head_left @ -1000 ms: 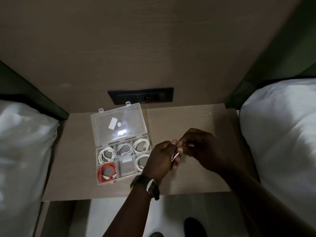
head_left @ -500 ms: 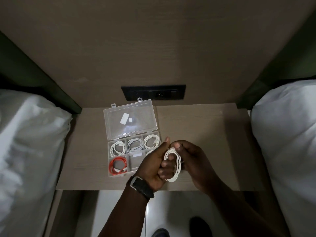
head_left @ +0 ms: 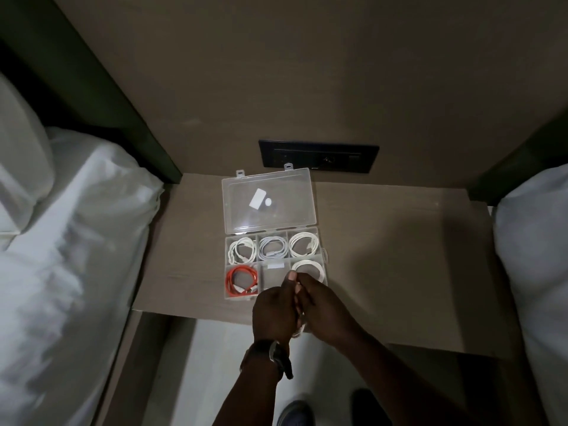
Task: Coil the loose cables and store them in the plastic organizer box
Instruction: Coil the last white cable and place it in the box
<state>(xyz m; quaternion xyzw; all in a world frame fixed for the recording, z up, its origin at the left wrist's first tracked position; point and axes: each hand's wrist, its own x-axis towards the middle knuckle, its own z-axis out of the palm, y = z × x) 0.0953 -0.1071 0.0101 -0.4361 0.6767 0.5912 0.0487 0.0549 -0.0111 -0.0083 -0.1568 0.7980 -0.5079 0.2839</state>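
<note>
A coiled white cable (head_left: pixel 298 329) was pressed between the two hands over the desk's (head_left: pixel 399 272) front edge, mostly hidden, a loop showing below the palms. The left hand (head_left: pixel 273 312) and the right hand (head_left: pixel 325 305) were closed together around it, fingers curled tight. Just beyond them lay the clear plastic organizer box (head_left: pixel 275 264), near the middle of the desk, its lid (head_left: pixel 269 202) folded open toward the back edge. Three white coils filled its far compartments; the near row held an orange cable (head_left: pixel 242 279) at left, another white coil (head_left: pixel 309 269) at right, and a middle compartment partly hidden by the hands. A black socket panel (head_left: pixel 318 156) sat on the wall behind, with white bedding (head_left: pixel 61 241) at either side.
</note>
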